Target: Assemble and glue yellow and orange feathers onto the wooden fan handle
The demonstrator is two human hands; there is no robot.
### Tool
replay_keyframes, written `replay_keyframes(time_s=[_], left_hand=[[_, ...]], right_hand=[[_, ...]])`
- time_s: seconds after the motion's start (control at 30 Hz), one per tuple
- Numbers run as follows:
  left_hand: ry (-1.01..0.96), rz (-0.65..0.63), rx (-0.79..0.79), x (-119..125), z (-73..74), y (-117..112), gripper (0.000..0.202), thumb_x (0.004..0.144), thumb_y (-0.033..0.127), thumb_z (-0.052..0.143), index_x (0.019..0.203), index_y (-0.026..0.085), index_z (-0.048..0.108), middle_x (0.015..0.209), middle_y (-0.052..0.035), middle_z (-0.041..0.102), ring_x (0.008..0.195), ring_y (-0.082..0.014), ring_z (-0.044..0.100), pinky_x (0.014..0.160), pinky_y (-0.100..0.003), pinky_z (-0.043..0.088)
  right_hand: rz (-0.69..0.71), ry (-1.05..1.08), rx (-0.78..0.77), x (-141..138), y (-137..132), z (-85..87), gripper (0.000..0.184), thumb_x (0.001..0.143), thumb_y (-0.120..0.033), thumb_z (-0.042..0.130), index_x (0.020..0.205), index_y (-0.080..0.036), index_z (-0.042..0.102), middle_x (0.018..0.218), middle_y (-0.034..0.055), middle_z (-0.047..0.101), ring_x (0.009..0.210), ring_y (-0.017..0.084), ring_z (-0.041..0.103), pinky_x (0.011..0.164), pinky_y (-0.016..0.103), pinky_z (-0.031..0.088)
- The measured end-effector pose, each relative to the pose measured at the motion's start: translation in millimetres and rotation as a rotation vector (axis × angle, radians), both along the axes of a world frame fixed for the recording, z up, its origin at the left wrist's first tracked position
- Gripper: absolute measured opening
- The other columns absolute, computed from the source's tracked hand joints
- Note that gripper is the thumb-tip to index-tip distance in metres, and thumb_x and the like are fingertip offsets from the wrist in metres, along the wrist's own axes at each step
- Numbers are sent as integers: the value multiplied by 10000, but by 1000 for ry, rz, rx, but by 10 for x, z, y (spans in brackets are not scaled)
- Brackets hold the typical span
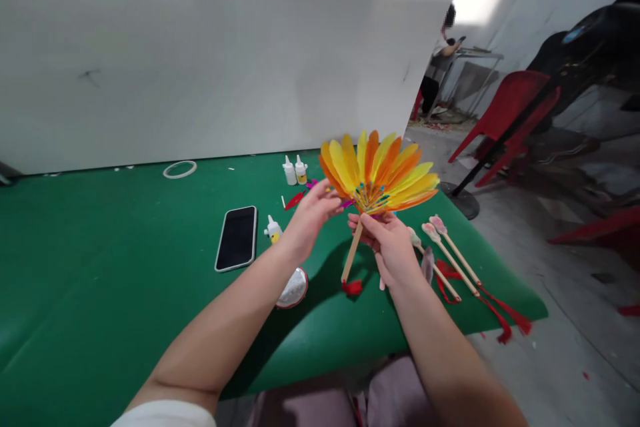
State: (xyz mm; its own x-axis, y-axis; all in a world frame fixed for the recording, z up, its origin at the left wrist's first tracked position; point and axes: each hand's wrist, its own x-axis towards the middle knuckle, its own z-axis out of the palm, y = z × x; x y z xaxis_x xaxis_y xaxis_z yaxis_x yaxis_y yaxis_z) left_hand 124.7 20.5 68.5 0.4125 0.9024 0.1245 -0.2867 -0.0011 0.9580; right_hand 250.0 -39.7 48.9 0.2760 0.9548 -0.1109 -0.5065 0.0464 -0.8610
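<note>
A fan of yellow and orange feathers [380, 170] on a wooden stick is held up above the green table [100, 267]. My right hand [387, 243] is closed around the stick just below the feathers, and a small red tassel [351, 287] hangs at the stick's lower end. My left hand [313, 213] is at the fan's left edge, its fingers pinching the lower part of the outer feathers.
A black phone [237, 237] lies left of my hands. Three small glue bottles [295, 171] stand near the fan, one [273, 229] beside the phone. Several wooden sticks with red tassels [463, 267] lie at the right. A white ring [179, 169], a round white object [293, 289], red chairs [505, 120] and a distant person [443, 60] are also visible.
</note>
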Motion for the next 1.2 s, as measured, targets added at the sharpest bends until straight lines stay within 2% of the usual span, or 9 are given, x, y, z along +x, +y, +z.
replay_keyframes(time_s=[0.07, 0.17, 0.27, 0.4, 0.53, 0.63, 0.77, 1.0, 1.2], left_hand=[[49, -69, -23, 35, -22, -64, 300, 743, 301, 616, 1014, 172, 608, 1016, -59, 655, 891, -147, 606, 748, -248, 473], [114, -46, -55, 44, -25, -130, 302, 718, 359, 660, 932, 146, 650, 900, -65, 690, 785, -158, 624, 630, -242, 472], [119, -53, -58, 22, 12, -154, 332, 713, 361, 671, 966, 146, 658, 925, -72, 699, 828, -185, 641, 673, -268, 497], [91, -10, 4, -23, 79, -135, 291, 709, 321, 682, 944, 150, 672, 971, -65, 700, 942, -196, 633, 837, -295, 489], [156, 1, 25, -59, 102, -114, 292, 709, 327, 679, 941, 150, 673, 980, -66, 697, 940, -196, 632, 840, -300, 491], [253, -46, 41, -61, 94, -123, 283, 708, 335, 673, 916, 142, 675, 886, -57, 704, 810, -178, 648, 736, -285, 517], [362, -69, 69, -41, 74, -145, 296, 706, 355, 664, 902, 133, 669, 860, -55, 696, 752, -173, 637, 663, -273, 514], [381, -86, 79, -30, 36, -139, 286, 705, 356, 666, 885, 134, 669, 831, -47, 684, 716, -147, 613, 627, -240, 498], [357, -98, 48, -17, 38, -128, 267, 701, 333, 665, 845, 108, 658, 762, -33, 656, 617, -103, 563, 554, -209, 472]], right_hand=[[23, -20, 8, -68, -15, -3, 348, 602, -299, 758, 882, -155, 612, 726, 27, 716, 677, 168, 683, 632, 273, 555], [49, -82, 27, -185, -35, -24, 338, 615, -307, 742, 895, -153, 633, 765, 38, 721, 715, 180, 683, 651, 288, 551], [83, -185, 58, -218, -42, -46, 302, 634, -332, 724, 871, -157, 657, 828, 51, 722, 783, 190, 675, 644, 280, 541], [52, -318, 109, 60, -28, -28, 396, 612, -440, 722, 900, -174, 661, 891, 51, 711, 785, 212, 664, 599, 304, 539], [-204, -302, 141, 508, -63, 85, 503, 686, -649, 537, 805, -174, 654, 805, 68, 700, 787, 234, 660, 594, 331, 527], [-272, -390, 194, 652, -144, 200, 382, 724, -554, 561, 806, -195, 661, 808, 49, 695, 766, 194, 650, 572, 287, 500], [-256, -532, 163, 582, -224, 294, 187, 674, -348, 689, 821, -234, 680, 756, -4, 691, 649, 139, 630, 533, 246, 484], [-229, -585, 141, 531, -221, 290, 115, 680, -309, 696, 718, -204, 671, 624, -13, 656, 553, 126, 614, 493, 240, 514], [-234, -573, 123, 512, -226, 313, 95, 675, -285, 701, 700, -203, 661, 631, -16, 649, 565, 120, 612, 509, 230, 521]])
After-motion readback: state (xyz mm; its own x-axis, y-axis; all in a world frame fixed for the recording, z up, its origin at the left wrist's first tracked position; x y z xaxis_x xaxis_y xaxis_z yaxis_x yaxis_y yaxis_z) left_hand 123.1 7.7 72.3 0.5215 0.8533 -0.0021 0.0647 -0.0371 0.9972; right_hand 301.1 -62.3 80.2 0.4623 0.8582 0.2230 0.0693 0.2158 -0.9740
